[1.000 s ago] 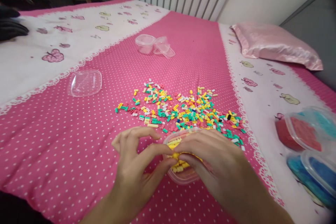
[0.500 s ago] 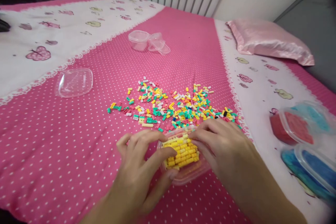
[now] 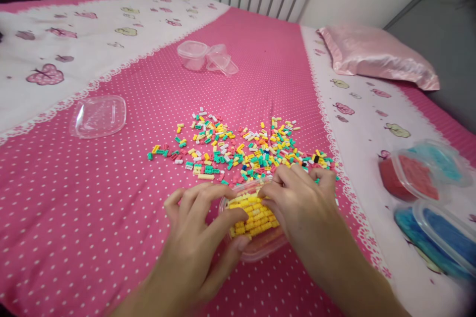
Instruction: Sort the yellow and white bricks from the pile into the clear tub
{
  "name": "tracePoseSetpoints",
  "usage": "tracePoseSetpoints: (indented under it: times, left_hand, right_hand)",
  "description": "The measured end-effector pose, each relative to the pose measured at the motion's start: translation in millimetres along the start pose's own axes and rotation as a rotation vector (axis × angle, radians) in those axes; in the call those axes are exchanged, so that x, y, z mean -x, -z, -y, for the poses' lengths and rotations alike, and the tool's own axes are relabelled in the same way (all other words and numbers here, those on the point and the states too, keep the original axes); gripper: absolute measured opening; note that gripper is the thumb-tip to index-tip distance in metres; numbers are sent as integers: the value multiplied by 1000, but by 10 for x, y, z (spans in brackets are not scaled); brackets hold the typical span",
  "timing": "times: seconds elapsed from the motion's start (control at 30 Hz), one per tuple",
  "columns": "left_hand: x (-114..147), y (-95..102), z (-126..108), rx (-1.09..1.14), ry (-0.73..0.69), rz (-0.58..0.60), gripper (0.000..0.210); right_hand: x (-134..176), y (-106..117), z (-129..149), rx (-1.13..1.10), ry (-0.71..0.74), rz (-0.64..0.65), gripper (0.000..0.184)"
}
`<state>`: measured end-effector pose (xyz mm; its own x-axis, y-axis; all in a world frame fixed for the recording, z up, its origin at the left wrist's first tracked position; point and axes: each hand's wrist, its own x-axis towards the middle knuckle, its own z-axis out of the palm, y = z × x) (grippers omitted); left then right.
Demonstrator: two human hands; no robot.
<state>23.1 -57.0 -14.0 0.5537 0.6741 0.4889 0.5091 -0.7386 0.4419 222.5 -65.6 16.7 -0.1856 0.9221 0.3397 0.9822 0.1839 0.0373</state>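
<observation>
A clear plastic container (image 3: 256, 256) sits on the bed close to me, with rows of yellow building bricks (image 3: 255, 215) lined up inside. My left hand (image 3: 204, 223) holds the container's left side, its thumb resting over the bricks and its other fingers curled at the rim. At the far right part of the rows, my right hand (image 3: 301, 203) pinches a small yellow brick (image 3: 259, 198) against the others; its fingertips partly cover it. Just beyond the container lies a loose spread of small bricks (image 3: 230, 156) in green, yellow, white and pink.
A clear lid (image 3: 98, 118) lies to the left. Further back are clear empty tubs (image 3: 193, 54). At right stand tubs of red pieces (image 3: 405, 178), turquoise pieces (image 3: 439, 161) and blue pieces (image 3: 442, 237). A pink pillow (image 3: 375, 54) lies at the back right of the bed.
My right hand has moved slightly left and its fingertips now press at the yellow rows. My left hand keeps its hold on the container. The whole view has shifted a little.
</observation>
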Motion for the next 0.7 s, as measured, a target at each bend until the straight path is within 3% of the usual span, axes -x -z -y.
tracePoseSetpoints:
  times: [0.7]
  left_hand:
    - [0,10,-6,-14,0,0,19]
  right_hand:
    - [5,0,-34,-32,9,30,25]
